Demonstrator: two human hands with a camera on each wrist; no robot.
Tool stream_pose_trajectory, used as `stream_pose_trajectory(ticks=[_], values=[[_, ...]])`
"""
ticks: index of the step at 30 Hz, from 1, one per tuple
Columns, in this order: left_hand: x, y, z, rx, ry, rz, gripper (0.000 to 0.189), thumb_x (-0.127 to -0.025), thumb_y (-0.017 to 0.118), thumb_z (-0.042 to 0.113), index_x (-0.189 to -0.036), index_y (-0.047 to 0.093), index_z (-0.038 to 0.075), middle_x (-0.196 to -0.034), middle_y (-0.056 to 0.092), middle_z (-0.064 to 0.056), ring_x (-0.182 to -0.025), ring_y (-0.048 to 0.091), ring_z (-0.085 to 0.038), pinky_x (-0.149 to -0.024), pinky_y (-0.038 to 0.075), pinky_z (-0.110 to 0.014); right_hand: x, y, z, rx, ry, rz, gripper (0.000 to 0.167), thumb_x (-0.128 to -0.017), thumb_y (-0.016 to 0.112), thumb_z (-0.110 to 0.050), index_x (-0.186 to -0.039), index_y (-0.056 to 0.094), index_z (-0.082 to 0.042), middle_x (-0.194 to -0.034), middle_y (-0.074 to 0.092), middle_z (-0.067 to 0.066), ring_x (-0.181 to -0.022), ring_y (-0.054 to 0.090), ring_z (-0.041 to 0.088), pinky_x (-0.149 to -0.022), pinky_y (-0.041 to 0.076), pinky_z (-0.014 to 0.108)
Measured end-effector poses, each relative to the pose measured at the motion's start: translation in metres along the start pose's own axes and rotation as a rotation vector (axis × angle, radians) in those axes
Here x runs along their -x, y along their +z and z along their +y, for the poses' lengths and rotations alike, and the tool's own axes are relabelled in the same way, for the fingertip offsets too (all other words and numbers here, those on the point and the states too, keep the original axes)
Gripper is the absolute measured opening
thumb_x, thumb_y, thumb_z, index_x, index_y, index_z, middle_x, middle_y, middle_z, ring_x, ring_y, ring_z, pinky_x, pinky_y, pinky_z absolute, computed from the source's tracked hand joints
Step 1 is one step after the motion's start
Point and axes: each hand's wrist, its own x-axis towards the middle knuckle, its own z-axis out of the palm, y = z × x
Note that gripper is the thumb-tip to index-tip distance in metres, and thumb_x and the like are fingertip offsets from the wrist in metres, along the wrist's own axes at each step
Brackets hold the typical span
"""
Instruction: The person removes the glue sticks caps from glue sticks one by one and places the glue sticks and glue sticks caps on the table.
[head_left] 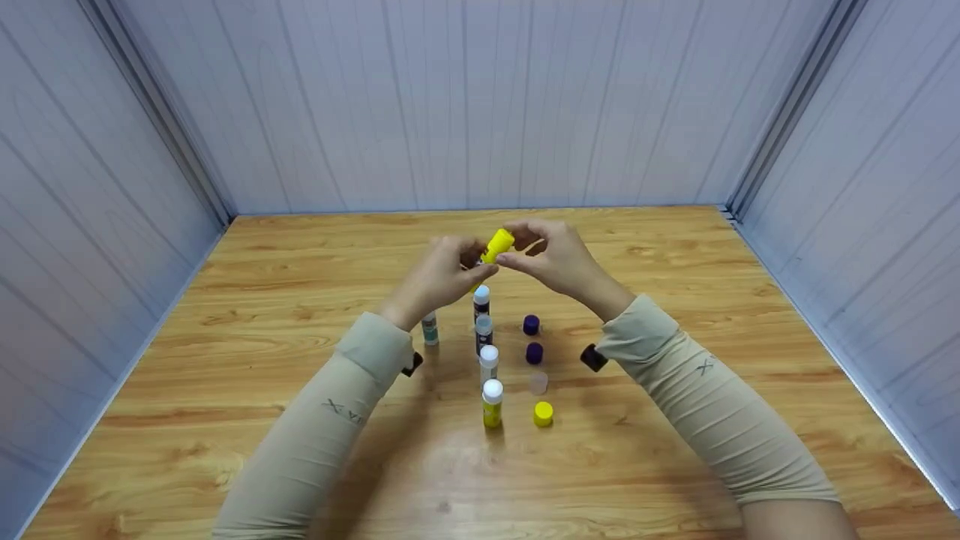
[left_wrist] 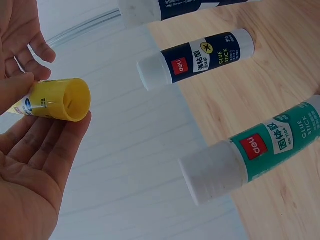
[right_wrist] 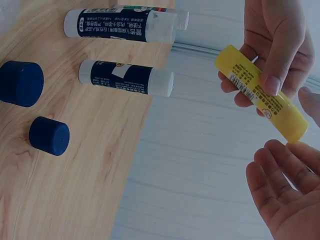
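Note:
My left hand (head_left: 442, 271) grips a yellow glue stick (head_left: 498, 245) between thumb and fingers, tilted above the far part of the table. In the right wrist view the glue stick (right_wrist: 260, 92) shows printed text and a barcode. Its plain yellow end points toward my right hand (head_left: 556, 259). The right fingers are spread loosely around that end, with a fingertip right at its edge in the right wrist view. Below the hands, several glue sticks with white tops stand upright in a row, the nearest a yellow one (head_left: 492, 405).
Right of the row stand two dark blue caps (head_left: 534, 353), a translucent cap (head_left: 538, 383) and a yellow cap (head_left: 543, 415). A green glue stick (left_wrist: 280, 135) stands left of the row. Pale panel walls (head_left: 465, 105) enclose the wooden table (head_left: 300, 262) at the back and sides.

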Motion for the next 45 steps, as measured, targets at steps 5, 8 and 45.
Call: stream_pose_trajectory(ticks=[5, 8, 45], values=[[-0.002, 0.001, 0.002, -0.022, 0.015, -0.009, 0.026, -0.107, 0.071, 0.014, -0.129, 0.075, 0.001, -0.108, 0.08, -0.01, -0.09, 0.074, -0.019, -0.078, 0.062, -0.031, 0.0, 0.0, 0.0, 0.017, -0.008, 0.016, 0.038, -0.1, 0.081, -0.016, -0.131, 0.073, 0.004, -0.121, 0.078, 0.018, -0.104, 0.073, 0.03, -0.088, 0.061, 0.032], [-0.002, 0.001, 0.003, -0.04, 0.023, -0.007, 0.025, -0.107, 0.072, 0.015, -0.128, 0.076, 0.003, -0.107, 0.08, -0.009, -0.089, 0.074, -0.018, -0.079, 0.062, -0.032, -0.001, -0.001, 0.002, 0.011, -0.015, 0.03, 0.032, -0.1, 0.081, -0.015, -0.126, 0.074, 0.003, -0.116, 0.078, 0.017, -0.101, 0.073, 0.028, -0.083, 0.06, 0.026], [-0.009, -0.003, 0.021, -0.078, 0.106, 0.0, 0.023, -0.104, 0.077, 0.014, -0.121, 0.081, -0.001, -0.089, 0.08, -0.013, -0.063, 0.059, -0.008, -0.06, 0.049, -0.02, 0.009, 0.015, 0.017, -0.796, 0.156, 0.255, 0.02, -0.099, 0.072, 0.009, -0.112, 0.079, -0.003, -0.098, 0.077, 0.001, -0.093, 0.072, 0.013, -0.089, 0.061, 0.027]])
